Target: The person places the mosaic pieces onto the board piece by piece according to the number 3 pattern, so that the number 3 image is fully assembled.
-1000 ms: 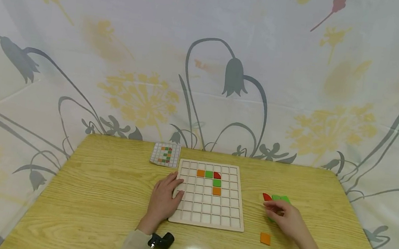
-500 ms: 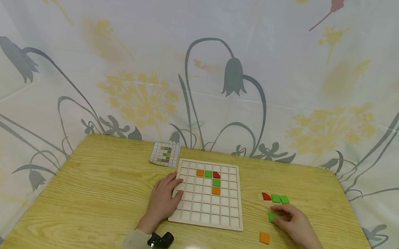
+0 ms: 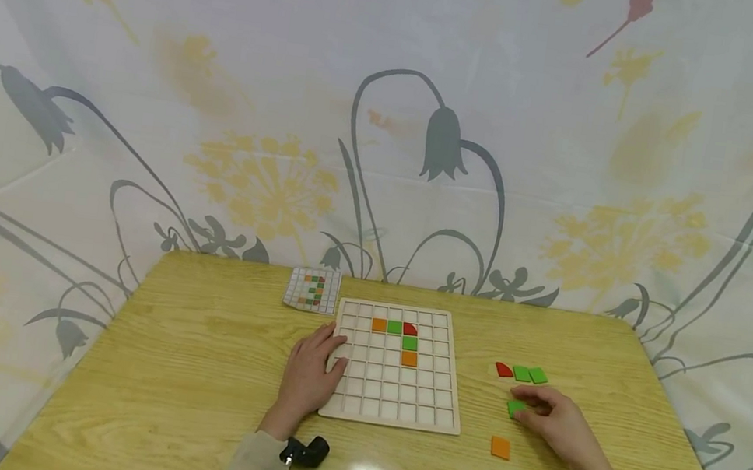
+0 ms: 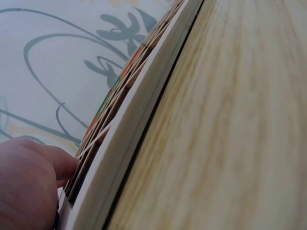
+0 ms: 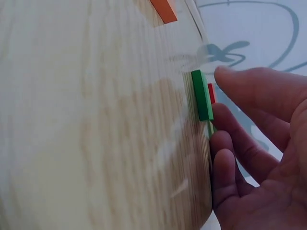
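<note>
My left hand (image 3: 312,368) rests along the left edge of a pale wooden grid board (image 3: 355,413), its fingertips on the rim. In the left wrist view the left thumb (image 4: 62,160) touches the board's edge. Set in the grid are an orange tile (image 3: 379,325), a green tile (image 3: 395,327), a red quarter-round tile (image 3: 410,329), a second green tile (image 3: 409,343) and another orange tile (image 3: 409,359). My right hand (image 3: 554,421) hovers with bent fingers around a loose green square tile (image 5: 202,96), which lies flat on the table; no firm pinch shows.
Beyond the right hand lie a red quarter-round tile (image 3: 504,370) and two green square tiles (image 3: 522,374). Nearer the front is a loose orange tile (image 3: 501,448). A pattern card (image 3: 298,300) sits behind the board's left corner, and a patterned curtain (image 3: 379,212) hangs behind the table.
My right hand has drawn back from the red and green tiles to the single green tile, uncovering the far ones. The left hand and board stay put.
</note>
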A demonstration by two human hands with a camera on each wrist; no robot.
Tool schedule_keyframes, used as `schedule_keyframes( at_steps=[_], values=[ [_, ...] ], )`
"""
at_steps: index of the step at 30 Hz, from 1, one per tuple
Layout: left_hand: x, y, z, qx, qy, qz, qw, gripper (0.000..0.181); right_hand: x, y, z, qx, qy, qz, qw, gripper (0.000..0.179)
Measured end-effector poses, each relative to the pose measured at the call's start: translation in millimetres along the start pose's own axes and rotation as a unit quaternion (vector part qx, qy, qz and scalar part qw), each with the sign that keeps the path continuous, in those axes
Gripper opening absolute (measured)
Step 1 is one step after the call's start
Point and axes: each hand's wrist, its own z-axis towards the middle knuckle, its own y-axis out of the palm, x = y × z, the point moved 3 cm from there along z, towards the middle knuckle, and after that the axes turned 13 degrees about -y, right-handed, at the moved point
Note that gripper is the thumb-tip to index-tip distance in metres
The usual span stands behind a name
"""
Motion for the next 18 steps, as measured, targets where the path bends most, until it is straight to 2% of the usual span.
schedule_keyframes(
  at_steps=[4,9,13,18],
  values=[
    [1.2,-0.3,-1.0,-0.004,-0.002,-0.002,1.0,0.035,2.8,1.3,1.1,0.004,-0.001,-0.007,1.0,0.037],
    [1.4,0.0,-1.2,-0.002,-0.002,0.003,1.0,0.035,6.6,0.9,-0.4,0.003,0.004,0.014,0.9999,0.039],
    [1.7,-0.6,-0.7,0.002,-0.001,0.007,1.0,0.034,8.0,-1.1,0.7,-0.007,-0.015,0.019,0.9997,0.041],
    [1.9,-1.0,0.0,-0.004,-0.003,0.011,0.9999,0.035,7.0,-2.8,3.0,-0.038,-0.027,0.019,0.9987,0.044]
  ],
)
